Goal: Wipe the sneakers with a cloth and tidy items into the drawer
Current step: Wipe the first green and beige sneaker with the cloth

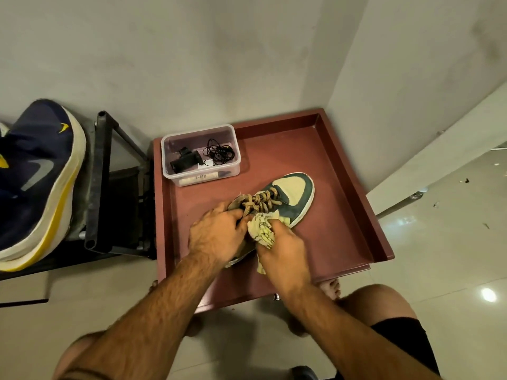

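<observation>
Green and cream suede sneaker (pixel 290 197) w/ tan laces sits in the pulled-out reddish-brown drawer (pixel 343 215), toe pointing away. Left hand (pixel 216 234) grips its collar, right hand (pixel 285 256) pinches a crumpled yellow patterned cloth (pixel 262 229) against the side. Clear plastic box (pixel 200 154) w/ black cables sits at the back-left corner.

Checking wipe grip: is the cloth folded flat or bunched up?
Bunched. The cloth is crumpled into a wad in the right hand, pressed against the side of the green sneaker, with a tail hanging below the hand.
</observation>
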